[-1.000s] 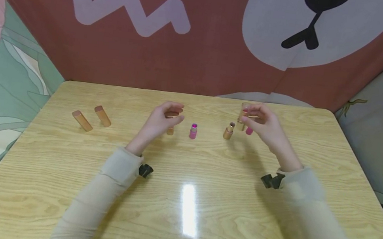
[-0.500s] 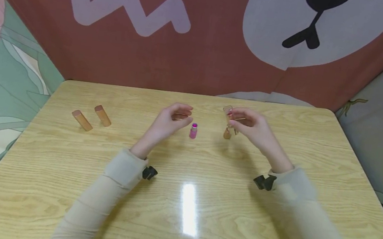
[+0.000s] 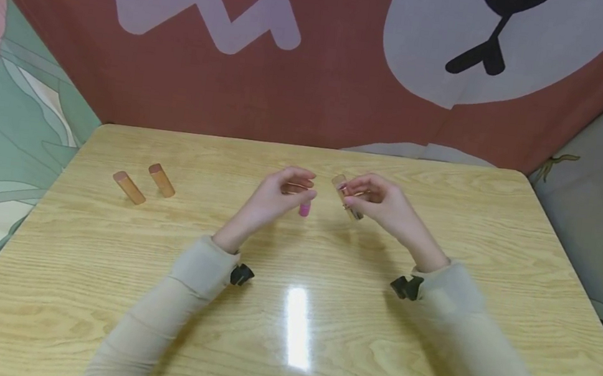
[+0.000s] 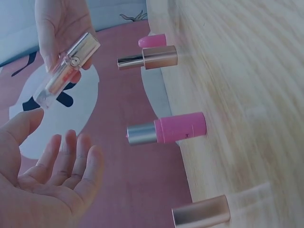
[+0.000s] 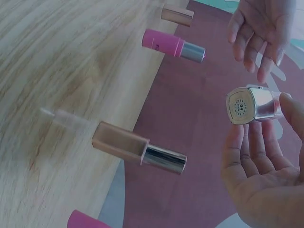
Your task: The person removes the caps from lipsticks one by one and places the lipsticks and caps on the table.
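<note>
My right hand [image 3: 379, 200] pinches a lipstick with a clear cap and shiny gold base [image 4: 87, 47], tilted above the table. Its base end carries an "04" label in the right wrist view. My left hand [image 3: 280, 195] hovers to the left, palm facing it, fingers loosely bent around nothing. Below the left hand, a pink lipstick tube [image 4: 183, 127] with a silver collar stands upright. Another tube, rose-gold with a shiny collar [image 5: 121, 142], stands near the right hand, largely hidden in the head view.
Two rose-gold lipstick pieces [image 3: 129, 187] [image 3: 162, 180] stand at the table's left. A further rose-gold piece [image 4: 202, 213] appears in the left wrist view, and a pink piece [image 4: 152, 41] lies beyond the gold tube. A printed cloth [image 3: 317, 102] rises behind the table [image 3: 205, 327].
Carrying the clear-capped lipstick, my right hand has moved left and slightly nearer. My left hand has drifted right, over the pink tube, so the hands are closer together.
</note>
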A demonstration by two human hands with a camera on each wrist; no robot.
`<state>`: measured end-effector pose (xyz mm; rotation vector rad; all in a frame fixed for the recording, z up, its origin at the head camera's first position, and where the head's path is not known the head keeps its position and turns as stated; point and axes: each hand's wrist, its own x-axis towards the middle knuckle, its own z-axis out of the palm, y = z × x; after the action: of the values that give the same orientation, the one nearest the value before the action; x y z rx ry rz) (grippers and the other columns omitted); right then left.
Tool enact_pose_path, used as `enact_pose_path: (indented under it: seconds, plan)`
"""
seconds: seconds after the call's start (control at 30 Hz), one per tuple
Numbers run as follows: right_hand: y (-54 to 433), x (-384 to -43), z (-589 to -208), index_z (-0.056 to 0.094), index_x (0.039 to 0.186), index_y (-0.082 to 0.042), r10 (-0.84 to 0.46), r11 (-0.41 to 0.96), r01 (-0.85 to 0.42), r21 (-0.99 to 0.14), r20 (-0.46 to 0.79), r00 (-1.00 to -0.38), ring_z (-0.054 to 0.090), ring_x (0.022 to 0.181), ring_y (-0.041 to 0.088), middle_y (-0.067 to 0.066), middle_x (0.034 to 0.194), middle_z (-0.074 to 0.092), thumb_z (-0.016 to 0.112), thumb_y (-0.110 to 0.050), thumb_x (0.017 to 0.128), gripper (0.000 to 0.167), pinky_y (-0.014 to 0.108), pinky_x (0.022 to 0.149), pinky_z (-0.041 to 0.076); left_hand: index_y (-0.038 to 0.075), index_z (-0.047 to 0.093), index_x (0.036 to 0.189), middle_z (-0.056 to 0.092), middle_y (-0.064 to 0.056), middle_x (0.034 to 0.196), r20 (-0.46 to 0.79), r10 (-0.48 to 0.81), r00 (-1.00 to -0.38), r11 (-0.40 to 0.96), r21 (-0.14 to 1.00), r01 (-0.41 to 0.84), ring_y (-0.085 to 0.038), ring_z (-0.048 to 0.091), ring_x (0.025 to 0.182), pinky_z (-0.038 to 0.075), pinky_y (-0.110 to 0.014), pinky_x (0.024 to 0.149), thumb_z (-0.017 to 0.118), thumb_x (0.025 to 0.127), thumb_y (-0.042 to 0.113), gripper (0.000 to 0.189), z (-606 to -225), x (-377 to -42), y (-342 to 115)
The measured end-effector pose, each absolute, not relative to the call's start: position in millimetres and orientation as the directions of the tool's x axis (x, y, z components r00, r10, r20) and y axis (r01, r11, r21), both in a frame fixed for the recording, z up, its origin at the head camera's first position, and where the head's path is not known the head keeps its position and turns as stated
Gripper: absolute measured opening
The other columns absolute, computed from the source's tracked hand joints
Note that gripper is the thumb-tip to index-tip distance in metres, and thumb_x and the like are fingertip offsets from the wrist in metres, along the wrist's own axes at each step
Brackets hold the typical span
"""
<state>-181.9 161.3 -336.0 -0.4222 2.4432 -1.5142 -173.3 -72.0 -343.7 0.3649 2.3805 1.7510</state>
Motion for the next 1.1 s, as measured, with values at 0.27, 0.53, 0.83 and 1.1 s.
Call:
enact_pose_path:
  seconds: [0.27,0.53,0.83,1.1]
  plan:
    - [154.1,-180.6,-339.0,0.062,0.119,-0.004,-0.413,0.433,-0.123,-0.893,-0.075,-0.908,0.066,0.090,0.009,0.016,0.114,0.065,0.067,-0.020,0.090,0.033,0.023,0.074,0.054,0.003,0.055,0.129,0.062,-0.019,0.122,-0.015,0.322,-0.947,0.258,0.963,0.072,-0.032,0.062,0.111,0.056,-0.040,0.088,0.065,0.091,0.014,0.040,-344.4,-172.3,-64.8]
    - [149.4,-180.3,-340.8,0.063,0.118,-0.008,-0.434,0.436,-0.126,-0.891,-0.085,-0.897,0.065,0.088,0.011,0.013,0.112,0.066,0.068,-0.022,0.090,0.032,0.026,0.070,0.054,0.005,0.054,0.129,0.062,-0.015,0.123,-0.076,0.331,-0.941,0.291,0.956,0.025,-0.028,0.064,0.109,0.055,-0.047,0.089,0.066,0.091,0.020,0.043,-343.8,-170.2,-59.7]
    - [145.6,-180.2,-342.3,0.059,0.124,-0.004,-0.454,0.440,-0.136,-0.888,-0.090,-0.886,0.064,0.102,0.024,0.016,0.118,0.064,0.066,-0.019,0.091,0.037,0.027,0.080,0.056,0.007,0.058,0.120,0.063,-0.013,0.119,-0.108,0.337,-0.935,0.276,0.961,-0.011,-0.033,0.063,0.107,0.053,-0.050,0.091,0.063,0.093,0.025,0.033,-344.4,-168.8,-60.8]
    - [145.7,-180.6,-347.6,0.057,0.127,-0.001,-0.465,0.448,-0.119,-0.886,-0.117,-0.878,0.064,0.108,0.029,0.019,0.119,0.065,0.066,-0.017,0.091,0.041,0.037,0.093,0.054,0.005,0.056,0.122,0.064,-0.013,0.121,-0.047,0.307,-0.951,0.209,0.978,0.019,-0.030,0.065,0.099,0.050,-0.051,0.089,0.059,0.096,0.024,0.032,-343.3,-168.0,-62.6]
